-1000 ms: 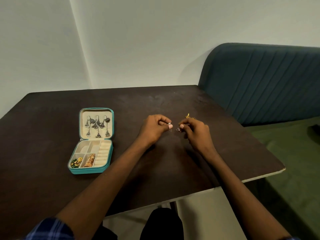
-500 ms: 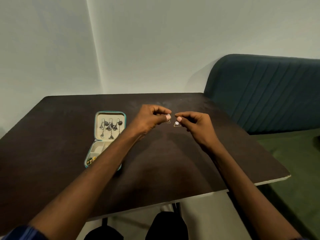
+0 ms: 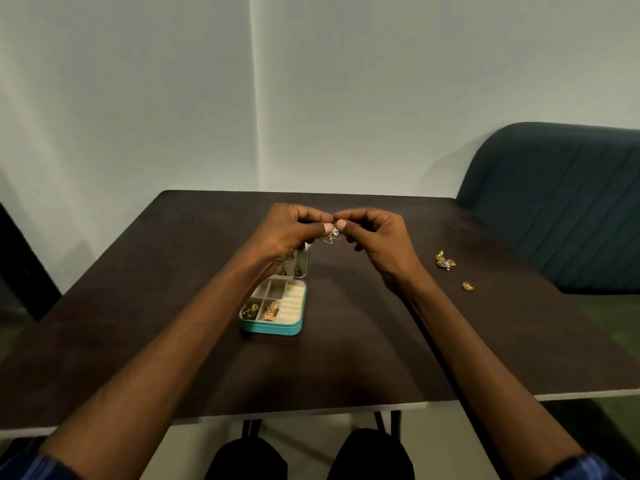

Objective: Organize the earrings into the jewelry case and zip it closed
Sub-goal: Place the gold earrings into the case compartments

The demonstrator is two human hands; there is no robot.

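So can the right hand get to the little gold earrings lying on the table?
Probably yes. The gold earrings lie in the open on the table, just right of the right hand, with nothing between. But that hand is busy pinching a triangle earring together with the left hand.

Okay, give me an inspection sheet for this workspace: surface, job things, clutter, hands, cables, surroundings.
Surface: dark brown table, pale front edge.
Job's things: teal jewelry case open, unzipped, earrings in its two front compartments; triangular earring held above the table; loose gold earrings and one more on the table to the right.
Clutter: nothing seen.
Hands: left hand and right hand both pinch the triangular earring.
Cables: nothing seen.
Surroundings: pale wall; teal padded seat at right.
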